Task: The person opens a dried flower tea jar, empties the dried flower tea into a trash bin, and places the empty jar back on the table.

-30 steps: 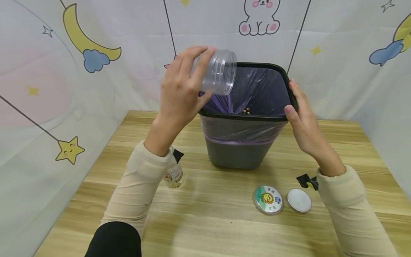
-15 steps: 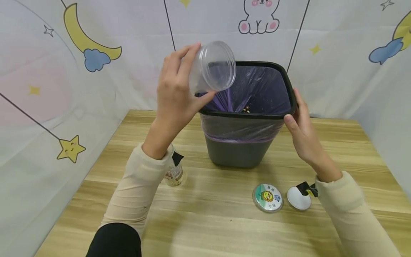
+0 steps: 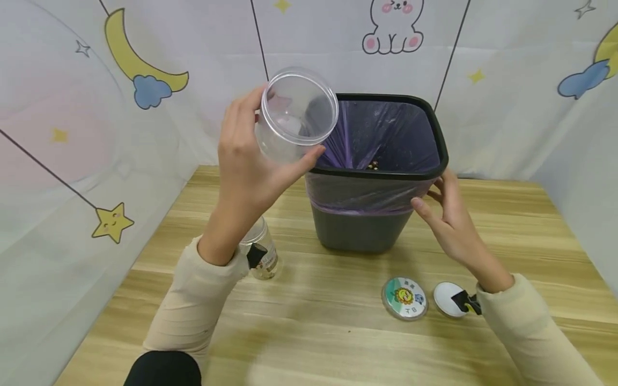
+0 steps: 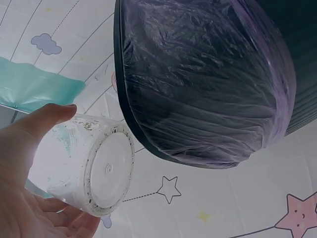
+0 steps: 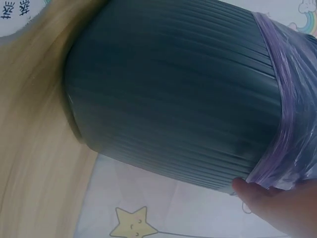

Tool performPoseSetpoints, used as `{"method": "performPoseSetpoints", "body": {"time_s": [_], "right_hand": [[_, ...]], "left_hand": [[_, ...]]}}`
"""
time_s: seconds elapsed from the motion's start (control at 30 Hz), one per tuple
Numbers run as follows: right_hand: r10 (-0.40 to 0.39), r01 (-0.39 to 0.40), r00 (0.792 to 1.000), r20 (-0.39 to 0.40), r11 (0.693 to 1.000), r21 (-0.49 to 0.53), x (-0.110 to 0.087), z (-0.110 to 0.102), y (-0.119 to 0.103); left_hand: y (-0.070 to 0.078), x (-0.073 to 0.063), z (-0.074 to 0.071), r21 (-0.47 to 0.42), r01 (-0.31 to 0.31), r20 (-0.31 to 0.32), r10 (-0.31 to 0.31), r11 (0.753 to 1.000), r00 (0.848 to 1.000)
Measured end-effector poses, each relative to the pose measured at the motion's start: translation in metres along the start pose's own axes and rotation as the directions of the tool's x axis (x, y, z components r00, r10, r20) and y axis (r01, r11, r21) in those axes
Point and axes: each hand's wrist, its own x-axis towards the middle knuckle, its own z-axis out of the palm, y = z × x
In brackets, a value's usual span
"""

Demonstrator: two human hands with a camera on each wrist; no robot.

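My left hand (image 3: 248, 166) grips a clear plastic jar (image 3: 289, 120) around its side, thumb below and fingers on the far side. The jar's mouth faces the head camera, and nothing shows inside. In the left wrist view, its round base (image 4: 109, 168) points toward a dark bin (image 3: 359, 233) with a purple liner (image 3: 401, 134). A few small brownish bits (image 3: 373, 165) lie inside the bin. At the bin's right side, below the rim, my right hand (image 3: 454, 230) has loosely bent fingers, partly hidden behind the bin. Its thumb (image 5: 247, 193) is right at the wall in the right wrist view.
Another clear jar (image 3: 265, 262) with a label stands on the wooden table (image 3: 314, 332), partly behind my left wrist. At the front right lie a printed green-and-white lid (image 3: 404, 298) and a smaller white lid (image 3: 449, 299). A patterned cloth (image 3: 222, 43) hangs behind.
My left hand has moved the jar leftward from over the bin and turned its mouth up toward the head camera. The right hand has slipped from the bin's rim to below it.
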Motion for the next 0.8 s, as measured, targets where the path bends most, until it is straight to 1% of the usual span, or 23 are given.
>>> {"method": "performPoseSetpoints", "body": {"time_s": [0.07, 0.2, 0.3, 0.37, 0.53, 0.63, 0.8], "right_hand": [[0.016, -0.016, 1.000, -0.001, 1.000, -0.011, -0.002, 0.000, -0.001], [0.062, -0.061, 0.998, 0.011, 0.997, -0.045, -0.006, -0.001, -0.004], [0.101, -0.099, 0.995, 0.017, 0.992, -0.073, -0.008, -0.003, -0.005], [0.125, -0.124, 0.992, 0.008, 0.989, -0.085, -0.010, -0.004, -0.007], [0.156, -0.157, 0.987, -0.027, 0.984, -0.083, -0.013, -0.005, -0.008], [0.167, -0.170, 0.985, -0.039, 0.982, -0.085, -0.016, -0.006, -0.009], [0.214, -0.216, 0.976, -0.039, 0.974, -0.069, -0.023, -0.008, -0.012]], "left_hand": [[0.005, -0.004, -0.004, -0.027, 0.004, 0.003, -0.004, 1.000, 1.000], [0.014, -0.011, -0.009, -0.054, 0.000, 0.029, 0.001, 0.999, 1.000], [0.019, -0.017, -0.012, -0.079, -0.001, 0.049, 0.005, 0.997, 0.999], [0.023, -0.019, -0.013, -0.097, 0.004, 0.061, 0.002, 0.995, 0.998], [0.027, -0.028, -0.017, -0.147, 0.047, 0.091, -0.033, 0.988, 0.995], [0.029, -0.036, -0.019, -0.177, 0.076, 0.121, -0.055, 0.981, 0.991], [0.031, -0.052, -0.021, -0.197, 0.122, 0.188, -0.085, 0.973, 0.979]]}}
